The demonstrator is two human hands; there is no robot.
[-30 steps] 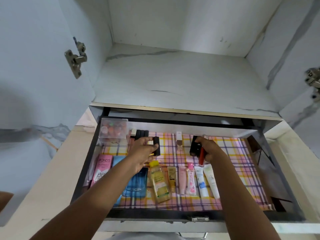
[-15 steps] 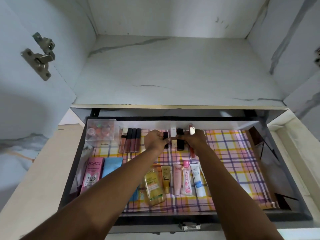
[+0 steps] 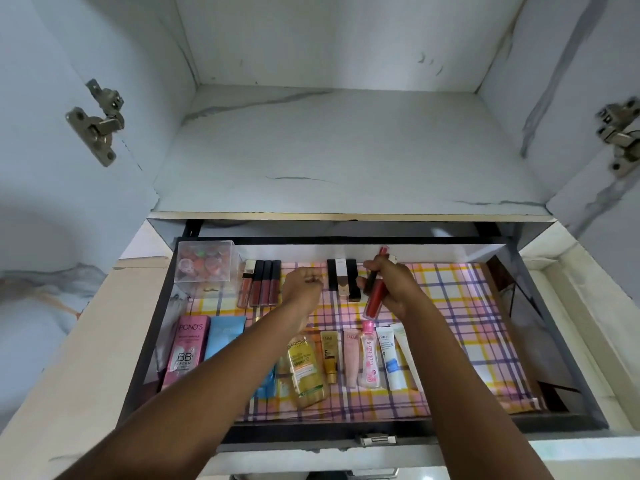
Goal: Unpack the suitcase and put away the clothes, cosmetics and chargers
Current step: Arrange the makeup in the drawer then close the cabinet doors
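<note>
An open drawer (image 3: 147, 344) with a plaid liner (image 3: 464, 323) holds cosmetics. At its back, three lipsticks (image 3: 343, 280), two black and one white and gold, stand side by side. My right hand (image 3: 393, 285) grips a red lip gloss tube (image 3: 375, 301) just right of them, and a second red tube (image 3: 383, 252) sticks up from the same hand. My left hand (image 3: 304, 285) hovers just left of the lipsticks, its fingers curled with nothing seen in them.
A clear box of small coloured items (image 3: 207, 261) and several dark red gloss tubes (image 3: 261, 287) sit back left. Along the front lie a pink Pond's box (image 3: 185, 348), a blue tube (image 3: 225, 336), a yellow Garnier bottle (image 3: 306, 368) and small tubes (image 3: 349, 358). A bare shelf (image 3: 339, 150) lies above.
Both hands set their black lipsticks down beside the white and gold one. My left hand let go and drew left. My right hand lifted off, keeping the red tubes.
</note>
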